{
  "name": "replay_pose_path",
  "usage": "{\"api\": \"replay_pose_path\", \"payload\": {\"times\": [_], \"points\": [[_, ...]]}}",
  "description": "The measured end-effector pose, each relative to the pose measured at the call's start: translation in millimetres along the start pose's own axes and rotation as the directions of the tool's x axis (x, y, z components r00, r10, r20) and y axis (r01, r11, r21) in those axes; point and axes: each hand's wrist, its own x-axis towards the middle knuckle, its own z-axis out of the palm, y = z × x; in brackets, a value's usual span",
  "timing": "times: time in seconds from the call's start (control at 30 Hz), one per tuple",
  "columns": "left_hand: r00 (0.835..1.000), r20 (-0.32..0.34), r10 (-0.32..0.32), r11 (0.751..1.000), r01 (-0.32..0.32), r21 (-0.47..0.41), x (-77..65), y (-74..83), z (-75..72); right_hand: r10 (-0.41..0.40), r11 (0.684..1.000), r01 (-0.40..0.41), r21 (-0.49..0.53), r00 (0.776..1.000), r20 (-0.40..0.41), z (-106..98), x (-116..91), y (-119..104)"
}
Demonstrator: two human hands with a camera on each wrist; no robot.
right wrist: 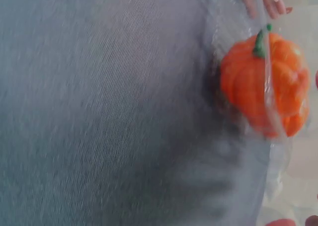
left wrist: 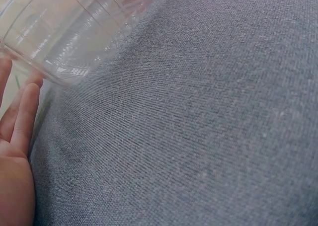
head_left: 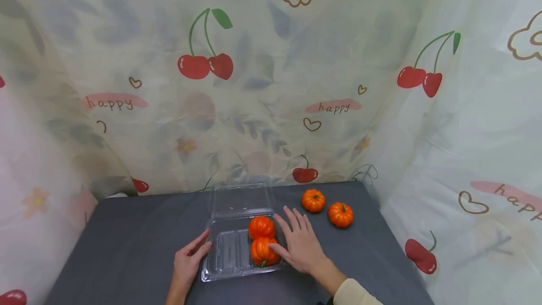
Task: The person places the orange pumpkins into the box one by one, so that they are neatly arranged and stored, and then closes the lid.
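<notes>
A clear plastic clamshell box (head_left: 230, 251) lies on the table with its lid (head_left: 242, 199) folded back. Two small orange toy pumpkins sit in its right half, a rear one (head_left: 261, 226) and a front one (head_left: 264, 251) with a green stem. My left hand (head_left: 188, 259) is at the box's left side, its fairly straight fingertips against the rim; the left wrist view shows those fingers (left wrist: 26, 116) beside the box wall. Over the right rim, my right hand (head_left: 302, 246) spreads its fingers, the thumb at the front pumpkin. Whether the thumb touches it, I cannot tell.
Two more orange pumpkins, one (head_left: 313, 200) farther back and one (head_left: 340, 214) to its right, stand on the dark grey tabletop (head_left: 135, 248) right of the box. A printed cloth curtain (head_left: 254, 107) hangs behind and along both sides.
</notes>
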Motion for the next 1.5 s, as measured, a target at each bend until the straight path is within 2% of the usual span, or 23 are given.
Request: {"api": "replay_pose_path", "payload": {"times": [0.33, 0.57, 0.87, 1.2, 1.3, 1.5], "points": [[1.0, 0.0, 0.008, 1.0, -0.008, -0.006, -0.1, 1.9, 0.0, 0.065, 0.996, -0.063, -0.058, 0.997, 0.029, 5.7, 2.1, 21.4], [1.0, 0.015, -0.015, 1.0, 0.015, -0.027, -0.4, 2.3, 0.6, 0.094, 0.993, -0.095, -0.076, 0.995, -0.017, 6.0, 4.1, 36.3], [0.999, 0.024, -0.026, 0.999, 0.027, -0.043, -0.9, 4.7, 0.1, 0.187, 0.979, -0.187, -0.078, 0.982, -0.012, 0.3, 5.1, 61.4], [1.0, 0.004, 0.011, 1.0, -0.011, -0.012, 0.8, 2.4, 0.8, 0.271, 0.96, -0.272, -0.059, 0.962, -0.032, -3.0, 6.5, 91.4], [1.0, -0.001, 0.005, 1.0, -0.005, -0.008, 1.1, 1.9, 0.8, 0.297, 0.952, -0.299, -0.062, 0.954, -0.042, -4.2, 6.3, 99.5], [1.0, 0.001, -0.009, 1.0, 0.009, -0.01, 1.3, 0.1, -0.6, 0.38, 0.924, -0.381, -0.044, 0.925, -0.022, -8.3, 2.6, 115.4]]}}
